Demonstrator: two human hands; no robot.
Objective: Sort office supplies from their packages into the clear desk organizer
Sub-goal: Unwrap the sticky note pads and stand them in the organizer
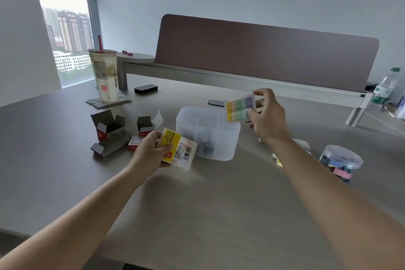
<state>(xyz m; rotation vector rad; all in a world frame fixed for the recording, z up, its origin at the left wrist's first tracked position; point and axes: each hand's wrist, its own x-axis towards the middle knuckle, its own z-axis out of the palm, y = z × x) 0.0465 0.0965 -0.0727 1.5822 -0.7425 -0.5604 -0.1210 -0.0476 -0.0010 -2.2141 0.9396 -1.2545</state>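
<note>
The right hand pinches a card of coloured tabs by its right end, above the organizer's back right corner. The left hand grips a yellow-labelled wrapper in front of the organizer's left side; whether it is empty I cannot tell. The tabs are held at one end only, so a loose pinch could let the card swing and catch a divider or the rim, or drop into the wrong section; something grey already lies in the front section. The left hand sits close to the organizer wall, and a nudge could slide the light box. Opened boxes crowd the left, a tub of clips stands to the right, and a cup stands well back. The table in front is bare, with the most room to set the wrapper down.
</note>
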